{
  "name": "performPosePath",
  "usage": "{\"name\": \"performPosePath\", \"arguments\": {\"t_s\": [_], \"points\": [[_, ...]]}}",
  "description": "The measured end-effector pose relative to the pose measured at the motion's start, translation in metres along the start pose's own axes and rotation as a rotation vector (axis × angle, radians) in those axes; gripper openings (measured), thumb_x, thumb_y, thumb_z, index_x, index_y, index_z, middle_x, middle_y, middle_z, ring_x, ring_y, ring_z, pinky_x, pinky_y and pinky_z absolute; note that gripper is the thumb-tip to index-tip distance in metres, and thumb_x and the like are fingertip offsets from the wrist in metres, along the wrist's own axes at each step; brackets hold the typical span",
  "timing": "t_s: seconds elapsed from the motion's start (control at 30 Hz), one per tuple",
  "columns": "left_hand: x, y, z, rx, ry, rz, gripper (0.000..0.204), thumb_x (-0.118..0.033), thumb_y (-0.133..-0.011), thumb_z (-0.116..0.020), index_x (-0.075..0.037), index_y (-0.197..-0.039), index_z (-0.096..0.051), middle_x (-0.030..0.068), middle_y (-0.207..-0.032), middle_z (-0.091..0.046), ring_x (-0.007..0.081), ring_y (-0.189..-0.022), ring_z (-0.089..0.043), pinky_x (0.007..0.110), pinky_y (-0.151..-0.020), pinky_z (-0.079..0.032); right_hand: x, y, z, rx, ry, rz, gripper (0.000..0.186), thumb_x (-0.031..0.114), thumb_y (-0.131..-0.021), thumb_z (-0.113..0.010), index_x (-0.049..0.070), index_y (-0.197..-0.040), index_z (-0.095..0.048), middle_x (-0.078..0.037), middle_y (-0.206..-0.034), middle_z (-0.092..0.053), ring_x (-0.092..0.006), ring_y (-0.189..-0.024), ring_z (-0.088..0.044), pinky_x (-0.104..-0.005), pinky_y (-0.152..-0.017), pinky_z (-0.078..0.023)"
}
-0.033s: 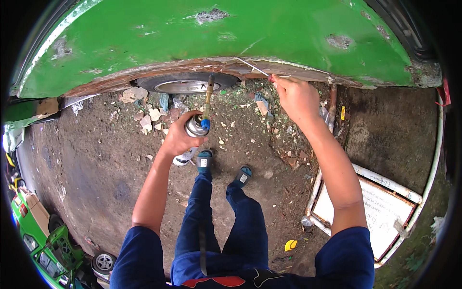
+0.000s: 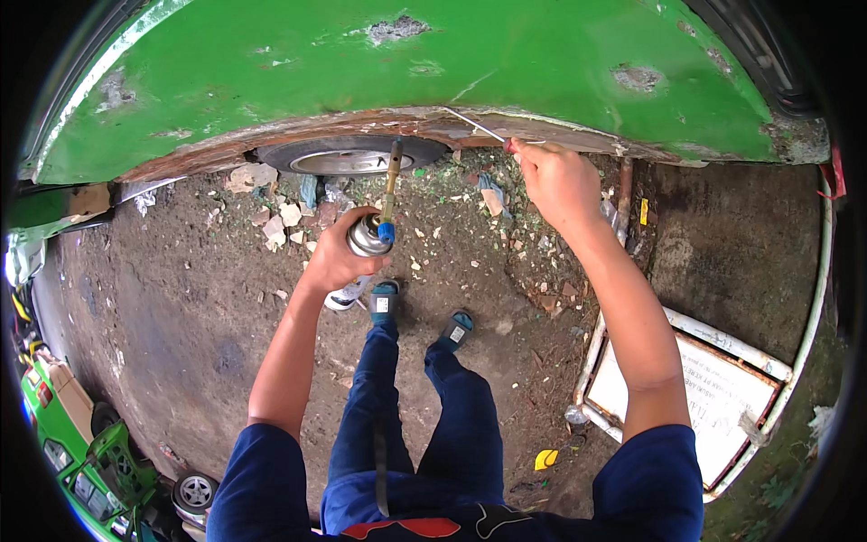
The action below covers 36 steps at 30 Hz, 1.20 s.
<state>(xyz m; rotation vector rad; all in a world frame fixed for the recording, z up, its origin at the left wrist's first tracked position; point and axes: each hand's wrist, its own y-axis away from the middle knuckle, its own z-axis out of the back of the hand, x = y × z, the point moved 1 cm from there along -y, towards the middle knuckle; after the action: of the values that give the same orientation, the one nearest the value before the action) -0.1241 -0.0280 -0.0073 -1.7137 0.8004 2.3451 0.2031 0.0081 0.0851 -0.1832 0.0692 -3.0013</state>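
My left hand (image 2: 332, 260) is wrapped round the canister of a gas blowtorch (image 2: 391, 188), which has a brass nozzle and a blue knob. The nozzle points toward the lower edge of a green vehicle panel (image 2: 515, 54); no flame can be made out. In my right hand (image 2: 562, 188), closed round its red handle, is a screwdriver (image 2: 477, 125). Its thin metal shaft reaches up and left to the panel's lower edge, where the tip meets a strip of bare, brownish, peeling surface. Several scraped grey patches mark the green paint.
Beneath the panel shows a wheel (image 2: 352, 161). Flaked chips (image 2: 280, 221) and scraps litter the dirt ground. At right lies a white board (image 2: 713, 397) in a pipe frame. A green car (image 2: 86, 443) and a loose wheel (image 2: 195, 490) are at lower left.
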Motion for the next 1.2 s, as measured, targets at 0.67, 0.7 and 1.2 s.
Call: {"name": "performPosePath", "arguments": {"t_s": [0.67, 0.7, 1.2], "points": [[0.004, 0.007, 0.013, -0.091, 0.095, 0.000, 0.075, -0.020, -0.061, -0.087, 0.003, -0.127, -0.057, 0.0108, -0.111, -0.065, 0.0181, -0.101, -0.063, 0.031, -0.092, -0.050, 0.035, -0.051, -0.032, 0.300, 0.211, 0.150, 0.028, 0.013, -0.087, -0.058, 0.017, -0.109, -0.075, -0.014, -0.088, -0.072, -0.0304, -0.075, -0.072, -0.0442, -0.064, -0.058], [0.003, 0.011, 0.014, -0.074, 0.140, 0.002, 0.074, -0.020, -0.061, -0.086, 0.002, -0.126, -0.057, 0.0095, -0.111, -0.064, 0.0185, -0.100, -0.063, 0.031, -0.092, -0.050, 0.034, -0.051, -0.032, 0.315, 0.188, 0.128, 0.028, 0.013, -0.087, -0.058, 0.018, -0.109, -0.074, -0.014, -0.089, -0.072, -0.0305, -0.076, -0.072, -0.0444, -0.064, -0.058], [-0.009, 0.023, 0.013, 0.002, -0.052, -0.050, 0.078, -0.024, -0.062, -0.088, 0.004, -0.128, -0.057, 0.0149, -0.111, -0.069, 0.0191, -0.101, -0.065, 0.033, -0.091, -0.052, 0.003, 0.128, 0.005, 0.045, -0.465, -0.550, 0.025, 0.023, -0.090, -0.072, 0.013, -0.112, -0.074, -0.011, -0.084, -0.074, -0.0213, -0.067, -0.070, -0.0321, -0.062, -0.052]]}}
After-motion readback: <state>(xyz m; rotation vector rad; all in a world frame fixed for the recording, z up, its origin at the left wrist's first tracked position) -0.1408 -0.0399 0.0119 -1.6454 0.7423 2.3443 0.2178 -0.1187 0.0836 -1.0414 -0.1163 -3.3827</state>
